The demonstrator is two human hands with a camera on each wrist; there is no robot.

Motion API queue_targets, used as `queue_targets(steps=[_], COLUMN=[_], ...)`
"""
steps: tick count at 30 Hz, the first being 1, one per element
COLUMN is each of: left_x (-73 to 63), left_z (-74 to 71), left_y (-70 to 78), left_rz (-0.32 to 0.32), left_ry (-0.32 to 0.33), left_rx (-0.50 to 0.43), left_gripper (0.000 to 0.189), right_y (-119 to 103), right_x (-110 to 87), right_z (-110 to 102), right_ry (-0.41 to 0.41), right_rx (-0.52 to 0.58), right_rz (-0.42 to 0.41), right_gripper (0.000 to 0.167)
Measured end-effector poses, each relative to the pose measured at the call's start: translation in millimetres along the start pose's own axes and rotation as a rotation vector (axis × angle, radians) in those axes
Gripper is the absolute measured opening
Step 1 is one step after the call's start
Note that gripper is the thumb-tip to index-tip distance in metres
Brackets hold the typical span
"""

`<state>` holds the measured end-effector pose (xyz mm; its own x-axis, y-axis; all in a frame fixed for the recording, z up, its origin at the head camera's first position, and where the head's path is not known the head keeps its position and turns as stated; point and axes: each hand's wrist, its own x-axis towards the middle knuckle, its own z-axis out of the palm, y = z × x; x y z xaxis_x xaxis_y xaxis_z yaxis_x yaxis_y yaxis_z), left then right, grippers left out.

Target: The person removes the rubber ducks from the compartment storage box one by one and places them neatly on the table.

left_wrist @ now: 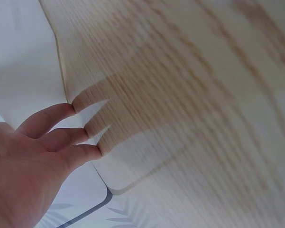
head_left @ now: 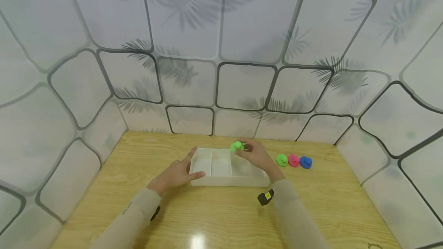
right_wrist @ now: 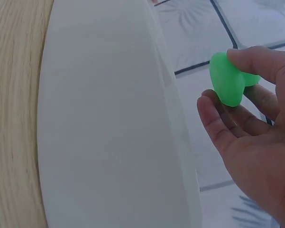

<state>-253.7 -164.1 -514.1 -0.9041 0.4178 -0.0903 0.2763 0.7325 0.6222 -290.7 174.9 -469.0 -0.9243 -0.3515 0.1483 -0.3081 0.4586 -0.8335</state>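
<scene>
A green toy duck [head_left: 237, 146] is pinched between the thumb and fingers of my right hand [head_left: 257, 155], over the back rim of a white divided tray [head_left: 228, 181]. In the right wrist view the duck [right_wrist: 227, 80] shows beside the tray's pale wall [right_wrist: 109, 114]. My left hand [head_left: 176, 173] rests at the tray's left end, thumb reaching across the front corner and index finger stretched along the side. The left wrist view has three of its fingers [left_wrist: 54, 116] extended, their tips at the wooden tabletop [left_wrist: 180, 95].
Right of the tray, a second green duck [head_left: 282, 160], a pink duck [head_left: 293, 160] and a blue duck [head_left: 306, 162] sit in a row on the table [head_left: 214, 214]. Patterned fabric walls [head_left: 249, 87] enclose the table at the back and both sides.
</scene>
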Motion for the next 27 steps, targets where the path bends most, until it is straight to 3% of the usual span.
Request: queue_targets(steps=[16,27], left_x=[0.5,0.7], left_z=[-0.4,-0.5], left_y=[0.3,1.1], left_rz=[0.000,-0.010], left_ry=[-0.006,-0.011], left_rx=[-0.002,-0.025], left_gripper=[0.111,0.110], right_y=[20.7,33.8], right_x=[-28.8,-51.6], right_z=[-42.5,-70.4], right_ry=[0.111,0.137], right_rx=[-0.032,-0.099], right_rz=[0.009,0.132], right_gripper=[0.045,0.054])
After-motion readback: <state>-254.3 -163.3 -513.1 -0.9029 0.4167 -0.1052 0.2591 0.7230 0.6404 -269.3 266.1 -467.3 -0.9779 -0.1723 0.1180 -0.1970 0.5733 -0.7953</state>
